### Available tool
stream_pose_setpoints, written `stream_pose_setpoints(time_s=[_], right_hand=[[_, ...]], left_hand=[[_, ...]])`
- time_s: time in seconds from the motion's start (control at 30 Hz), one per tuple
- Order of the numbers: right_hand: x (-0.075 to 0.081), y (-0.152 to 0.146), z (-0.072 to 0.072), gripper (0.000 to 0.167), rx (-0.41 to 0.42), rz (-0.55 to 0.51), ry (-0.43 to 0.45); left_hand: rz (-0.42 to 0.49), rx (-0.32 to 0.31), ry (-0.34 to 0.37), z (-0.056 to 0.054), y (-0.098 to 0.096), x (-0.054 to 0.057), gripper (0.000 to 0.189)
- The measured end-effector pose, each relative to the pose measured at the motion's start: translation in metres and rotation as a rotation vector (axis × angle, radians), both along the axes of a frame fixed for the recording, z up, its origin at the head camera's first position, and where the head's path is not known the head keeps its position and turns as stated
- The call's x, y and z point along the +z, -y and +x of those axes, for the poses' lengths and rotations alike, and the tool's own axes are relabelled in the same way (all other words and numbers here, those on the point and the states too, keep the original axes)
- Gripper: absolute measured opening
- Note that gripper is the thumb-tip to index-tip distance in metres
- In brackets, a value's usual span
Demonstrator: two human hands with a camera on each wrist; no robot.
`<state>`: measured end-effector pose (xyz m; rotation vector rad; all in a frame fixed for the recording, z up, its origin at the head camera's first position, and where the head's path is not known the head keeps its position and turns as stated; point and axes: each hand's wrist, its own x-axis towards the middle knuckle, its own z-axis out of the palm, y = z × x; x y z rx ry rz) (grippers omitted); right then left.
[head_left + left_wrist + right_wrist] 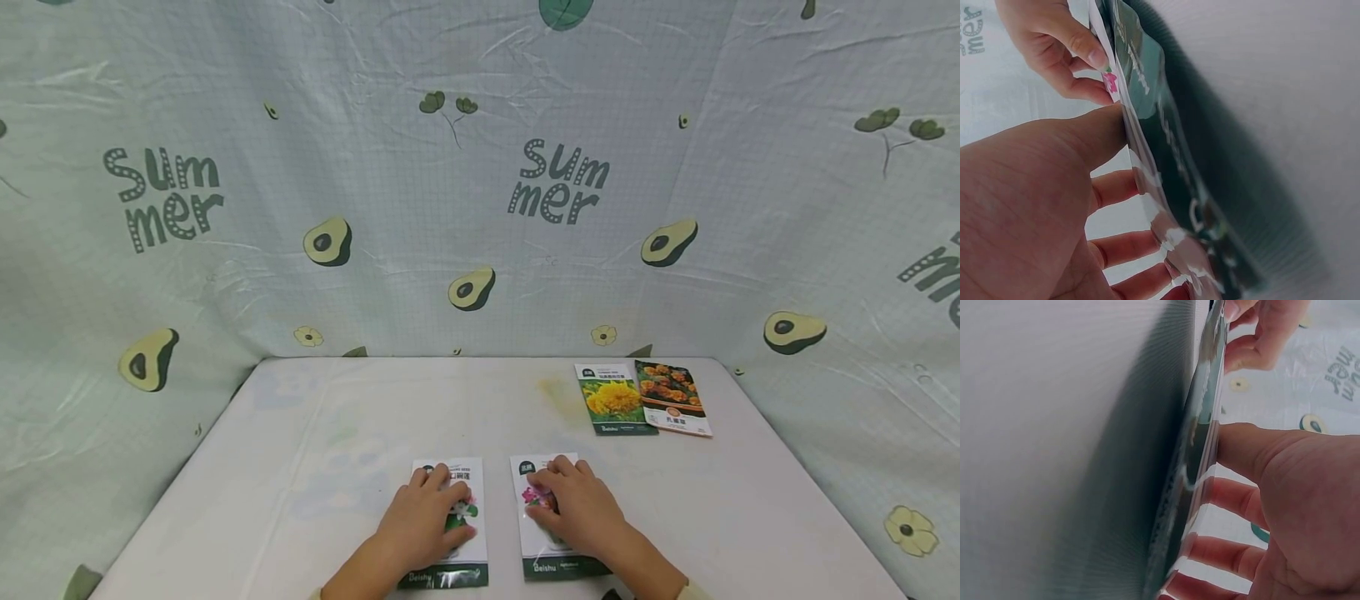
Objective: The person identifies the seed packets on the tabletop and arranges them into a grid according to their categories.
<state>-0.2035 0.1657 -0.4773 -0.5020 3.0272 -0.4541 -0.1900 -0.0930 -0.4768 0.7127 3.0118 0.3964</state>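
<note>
Near the front of the table lie two flat white seed packets with green bottom bands. My left hand [423, 517] rests on the left seed packet [467, 548], which pictures a white and pink flower over green leaves. Over the right seed packet [534, 546], with pink and red flowers, is my right hand [577, 508]. In the left wrist view the thumb and fingertips of the left hand [1029, 200] touch the packet's glossy face [1147, 156]. Likewise, in the right wrist view, the right hand [1310, 500] has thumb and fingertips against its packet [1200, 437]. Neither hand visibly curls round a packet's edge.
At the back right lie a yellow-flower seed packet [613, 400] and an orange-flower seed packet [672, 397], their edges overlapping. The white table [337, 433] ends at a hanging cloth [390, 167] printed with avocados. A small dark object [611, 595] shows at the bottom edge.
</note>
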Motion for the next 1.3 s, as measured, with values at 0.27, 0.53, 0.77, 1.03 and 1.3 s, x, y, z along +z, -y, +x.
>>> stream_pose_setpoints(time_s=[0.27, 0.53, 0.77, 1.03, 1.3], right_hand=[[-0.003, 0.001, -0.001, 0.051, -0.013, 0.011, 0.014], [0.000, 0.002, 0.000, 0.052, -0.041, -0.003, 0.013], [0.004, -0.001, -0.001, 0.050, -0.049, -0.028, 0.021], [0.009, -0.012, -0.012, 0.049, -0.108, -0.071, -0.021], [0.016, -0.031, -0.035, 0.043, -0.134, -0.168, -0.114]], left_hand=[[0.002, 0.002, 0.002, 0.002, 0.001, 0.002, 0.042], [0.006, -0.005, -0.011, 0.001, 0.001, -0.001, 0.042], [0.005, -0.002, -0.006, 0.001, 0.001, 0.000, 0.043], [-0.018, 0.011, -0.006, 0.001, 0.000, 0.000, 0.045], [-0.024, 0.020, -0.010, 0.002, -0.001, 0.000, 0.045]])
